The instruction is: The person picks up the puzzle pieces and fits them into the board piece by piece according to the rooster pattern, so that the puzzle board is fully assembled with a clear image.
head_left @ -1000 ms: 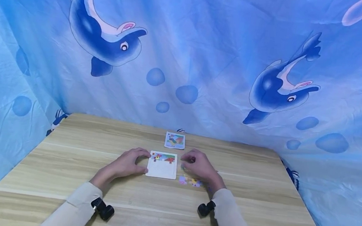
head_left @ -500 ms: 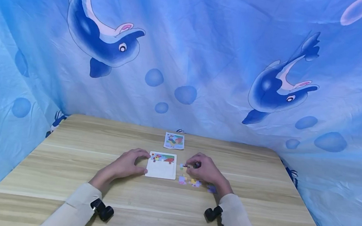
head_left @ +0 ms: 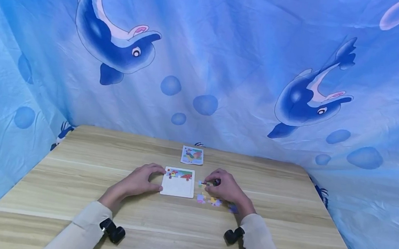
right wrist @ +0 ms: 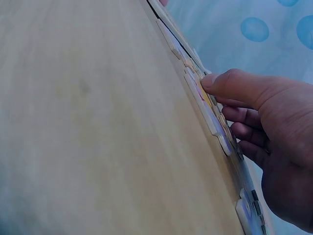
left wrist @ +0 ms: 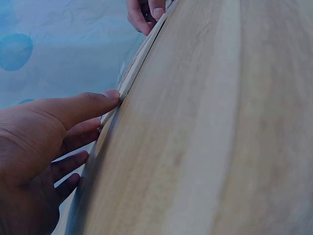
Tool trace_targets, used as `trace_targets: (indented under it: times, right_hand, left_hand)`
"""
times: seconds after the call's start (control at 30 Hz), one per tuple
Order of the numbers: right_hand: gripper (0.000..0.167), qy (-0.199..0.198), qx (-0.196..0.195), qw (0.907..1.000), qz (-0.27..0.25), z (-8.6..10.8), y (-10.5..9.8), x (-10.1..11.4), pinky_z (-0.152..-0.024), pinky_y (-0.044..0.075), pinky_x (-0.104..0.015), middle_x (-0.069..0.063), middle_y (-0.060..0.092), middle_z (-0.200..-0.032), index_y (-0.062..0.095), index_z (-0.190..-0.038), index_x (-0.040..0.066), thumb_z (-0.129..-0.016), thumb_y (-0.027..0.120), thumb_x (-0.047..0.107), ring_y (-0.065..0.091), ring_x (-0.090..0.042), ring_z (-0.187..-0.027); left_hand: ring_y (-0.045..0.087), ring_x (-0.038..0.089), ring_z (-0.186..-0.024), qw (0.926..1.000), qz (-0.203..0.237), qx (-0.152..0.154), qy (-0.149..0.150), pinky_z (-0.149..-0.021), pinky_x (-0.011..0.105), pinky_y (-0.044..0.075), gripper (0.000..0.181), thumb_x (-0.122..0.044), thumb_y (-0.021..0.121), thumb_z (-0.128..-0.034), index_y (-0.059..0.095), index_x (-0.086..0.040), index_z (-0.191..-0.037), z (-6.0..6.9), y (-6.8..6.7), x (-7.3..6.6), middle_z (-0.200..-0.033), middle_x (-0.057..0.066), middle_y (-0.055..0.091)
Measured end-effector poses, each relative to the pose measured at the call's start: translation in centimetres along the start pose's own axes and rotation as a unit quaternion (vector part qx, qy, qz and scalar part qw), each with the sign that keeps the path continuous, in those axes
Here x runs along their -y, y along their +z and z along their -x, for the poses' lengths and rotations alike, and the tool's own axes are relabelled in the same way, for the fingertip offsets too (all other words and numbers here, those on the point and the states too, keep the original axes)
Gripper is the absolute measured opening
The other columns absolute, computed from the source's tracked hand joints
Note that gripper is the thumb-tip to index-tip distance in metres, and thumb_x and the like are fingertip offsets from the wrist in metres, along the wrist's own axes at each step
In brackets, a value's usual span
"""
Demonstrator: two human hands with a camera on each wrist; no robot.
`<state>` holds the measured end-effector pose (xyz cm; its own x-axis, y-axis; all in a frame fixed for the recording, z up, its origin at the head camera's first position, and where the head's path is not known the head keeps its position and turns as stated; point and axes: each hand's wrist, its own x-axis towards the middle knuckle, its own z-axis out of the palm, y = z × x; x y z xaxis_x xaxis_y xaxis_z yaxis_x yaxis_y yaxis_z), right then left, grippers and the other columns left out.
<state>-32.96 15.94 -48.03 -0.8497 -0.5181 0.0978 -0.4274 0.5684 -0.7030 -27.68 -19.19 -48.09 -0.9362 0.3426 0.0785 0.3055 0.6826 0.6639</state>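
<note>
A white jigsaw puzzle board [head_left: 177, 187] lies flat on the table, with a row of colourful pieces along its far edge. At the board's left side is my left hand [head_left: 138, 180], its thumb and forefinger spread along the edge and touching it; the other fingers hang loosely apart in the left wrist view. My right hand [head_left: 225, 185] is just right of the board. Its thumb and forefinger close round a small dark-red puzzle piece [head_left: 204, 183], partly hidden by the fingertips. Loose puzzle pieces [head_left: 214, 201] lie in front of that hand.
Behind the board lies a square picture card [head_left: 192, 155] showing a colourful animal scene. A blue-purple puzzle piece [head_left: 233, 208] sits beneath my right wrist. The wooden table [head_left: 157, 234] meets a blue dolphin-print curtain [head_left: 243, 63] at its far edge.
My right hand has shifted right and slightly toward me from the board's edge, uncovering loose pieces, and now stays at a small piece. My left hand and the board have not moved.
</note>
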Motion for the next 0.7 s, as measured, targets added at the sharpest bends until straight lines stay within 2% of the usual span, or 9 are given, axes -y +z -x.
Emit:
trace_targets:
  times: [0.43,0.57,0.7]
  right_hand:
    - [0.012,-0.016,-0.012,0.9997,0.017,-0.1,0.3,0.0,-0.086,0.053,-0.029,0.009,0.067,-0.110,0.080,-0.100,0.027,-0.089,0.080,0.022,0.059,-0.013,-0.101]
    - [0.011,-0.016,-0.016,0.9996,0.016,-0.5,0.7,0.6,-0.085,0.052,-0.031,0.009,0.066,-0.110,0.080,-0.100,0.029,-0.089,0.080,0.027,0.060,-0.012,-0.099]
    - [0.014,-0.014,-0.019,0.9997,0.010,-1.0,1.4,1.5,-0.085,0.053,-0.033,0.006,0.066,-0.112,0.080,-0.102,0.025,-0.089,0.080,0.028,0.060,-0.015,-0.099]
  left_hand:
    - [0.049,0.040,-0.142,1.0000,0.003,-0.003,0.005,-0.117,0.064,0.038,0.053,-0.028,0.080,-0.0875,0.065,-0.011,-0.136,0.1,0.1,0.1,-0.147,0.012,0.058]
    - [0.048,0.041,-0.142,1.0000,0.002,-0.003,0.003,-0.117,0.064,0.038,0.054,-0.028,0.080,-0.0875,0.065,-0.011,-0.136,0.3,0.0,-0.1,-0.148,0.012,0.057]
    - [0.048,0.040,-0.143,1.0000,-0.004,-0.003,0.002,-0.118,0.064,0.037,0.054,-0.029,0.080,-0.0878,0.065,-0.012,-0.137,0.2,0.1,-0.1,-0.149,0.012,0.056]
